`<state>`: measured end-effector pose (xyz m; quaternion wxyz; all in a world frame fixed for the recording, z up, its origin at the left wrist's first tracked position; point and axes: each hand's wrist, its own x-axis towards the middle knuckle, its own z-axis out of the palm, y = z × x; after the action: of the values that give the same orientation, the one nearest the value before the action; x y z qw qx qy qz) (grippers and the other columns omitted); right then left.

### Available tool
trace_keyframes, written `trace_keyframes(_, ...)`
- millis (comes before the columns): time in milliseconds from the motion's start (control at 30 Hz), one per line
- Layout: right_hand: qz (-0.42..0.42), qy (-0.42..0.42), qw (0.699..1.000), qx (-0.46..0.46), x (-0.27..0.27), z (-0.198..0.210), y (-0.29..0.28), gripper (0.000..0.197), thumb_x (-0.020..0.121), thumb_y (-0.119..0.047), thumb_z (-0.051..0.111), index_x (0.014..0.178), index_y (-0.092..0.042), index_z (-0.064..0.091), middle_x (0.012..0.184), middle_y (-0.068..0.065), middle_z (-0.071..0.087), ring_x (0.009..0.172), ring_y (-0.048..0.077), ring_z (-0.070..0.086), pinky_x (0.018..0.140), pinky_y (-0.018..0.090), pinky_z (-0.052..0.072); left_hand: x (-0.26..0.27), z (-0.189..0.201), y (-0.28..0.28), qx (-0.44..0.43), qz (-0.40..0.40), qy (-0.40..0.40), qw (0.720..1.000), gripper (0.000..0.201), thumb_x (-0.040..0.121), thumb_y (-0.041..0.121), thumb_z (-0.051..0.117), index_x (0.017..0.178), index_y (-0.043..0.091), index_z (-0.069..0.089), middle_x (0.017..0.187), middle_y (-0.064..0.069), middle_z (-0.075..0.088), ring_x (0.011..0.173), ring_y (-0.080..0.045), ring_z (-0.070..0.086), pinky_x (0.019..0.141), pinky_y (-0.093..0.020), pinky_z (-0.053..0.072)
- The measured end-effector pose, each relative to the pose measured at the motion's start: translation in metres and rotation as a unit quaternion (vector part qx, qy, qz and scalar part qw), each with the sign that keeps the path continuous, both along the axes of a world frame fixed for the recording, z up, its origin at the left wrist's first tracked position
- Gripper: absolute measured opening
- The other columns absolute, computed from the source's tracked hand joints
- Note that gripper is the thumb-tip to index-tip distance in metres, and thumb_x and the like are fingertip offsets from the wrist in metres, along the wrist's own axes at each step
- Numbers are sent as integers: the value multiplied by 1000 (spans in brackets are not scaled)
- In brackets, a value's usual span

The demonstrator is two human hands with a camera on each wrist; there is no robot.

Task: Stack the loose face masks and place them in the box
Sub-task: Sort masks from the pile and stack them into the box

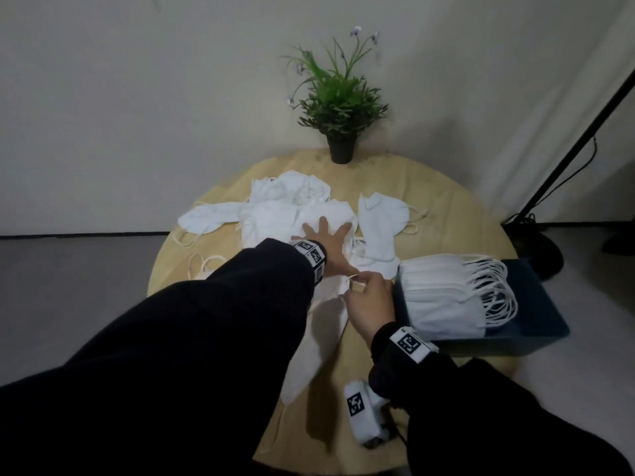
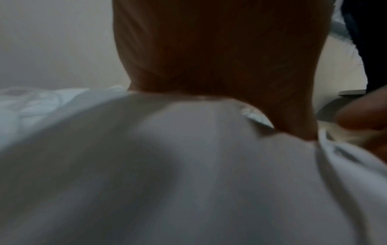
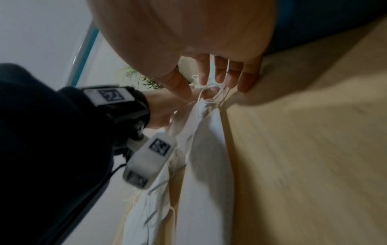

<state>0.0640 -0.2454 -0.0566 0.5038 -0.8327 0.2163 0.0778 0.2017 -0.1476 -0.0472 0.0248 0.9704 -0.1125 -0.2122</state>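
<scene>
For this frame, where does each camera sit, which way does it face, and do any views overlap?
Head: looks forward and down at the round table; both sleeves, left hand and right hand show.
Left wrist: low over the loose masks, along a dark palm.
Right wrist: along the right hand's fingers, the ear loops among them.
Shared: head and right wrist both show the left wrist.

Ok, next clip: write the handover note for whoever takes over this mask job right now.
Left hand: fingers spread flat, pressing on the loose pile of white fabric face masks mid-table.
Right hand: pinching the thin white ear loops of a mask at the pile's near edge.
Dark blue rectangular box: at the table's right edge, already holding a neat stack of white masks.
Left: gather the scattered masks, including the single one right of the pile, stack them, box them.
</scene>
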Motion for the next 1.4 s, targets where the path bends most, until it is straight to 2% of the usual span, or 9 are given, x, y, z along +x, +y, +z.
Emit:
trace_keyframes(267,19,-3,999,39,-6,6,-7,61,91,-22,67,146,-15,42,149,14,40,137,35,43,116,41,37,9,26,-2,95,-88,-52,990,83,83,16,74,149,45,33,131,-10,41,102,-40,62,72,-42,55)
trace_keyframes(500,48,9,997,58,-7,15,-13,62,91,-24,66,146,-16,40,148,14,41,133,32,47,112,39,40,10,52,31,-162,13,-191,968,43,89,-1,51,120,26,63,108,-4,67,98,-29,66,74,-28,42)
trace_keyframes(633,53,10,997,61,-7,19,-12,62,92,-30,66,147,-18,41,147,12,44,133,30,46,107,37,41,-11,99,55,-456,112,-229,853,49,80,-11,65,107,31,65,113,8,69,91,-9,65,72,-21,52)
trace_keyframes(767,73,1,996,53,-10,24,-11,72,88,-32,75,149,-19,39,147,10,44,135,30,45,94,28,35,-52,108,77,-690,239,-122,672,27,96,-4,58,111,18,57,105,-3,65,99,-22,66,75,-24,61)
trace_keyframes(833,81,12,996,24,-10,23,-8,72,85,-27,77,146,-17,41,147,10,46,134,32,48,97,30,39,-74,85,94,-700,310,-63,640,38,95,-11,56,128,8,54,110,-7,65,101,-26,66,74,-29,64)
trace_keyframes(1000,55,13,998,0,-10,22,-2,35,89,-15,53,123,-9,49,120,13,62,108,35,62,82,35,48,-110,21,143,-540,365,-59,756,52,88,0,63,136,20,62,125,-9,73,101,-24,71,82,-42,61)
trace_keyframes(1100,0,3,999,51,-9,23,1,31,88,-17,50,118,-13,54,111,12,67,100,34,64,83,38,53,-117,18,169,-482,417,-104,764,60,74,4,58,130,24,63,118,-8,74,100,-26,71,87,-46,60)
trace_keyframes(1233,-76,-17,989,128,-3,15,2,50,74,-58,61,111,-26,55,102,4,67,93,29,67,88,44,57,-111,32,180,-464,424,-124,768,59,84,22,56,141,35,50,114,2,71,105,-27,70,97,-48,55)
trace_keyframes(1400,-73,-5,980,186,2,10,1,26,86,-26,82,92,-19,58,88,6,68,77,26,62,75,39,50,-107,23,161,-499,436,-105,742,79,89,31,80,151,27,31,106,-9,67,85,-22,69,77,-38,58)
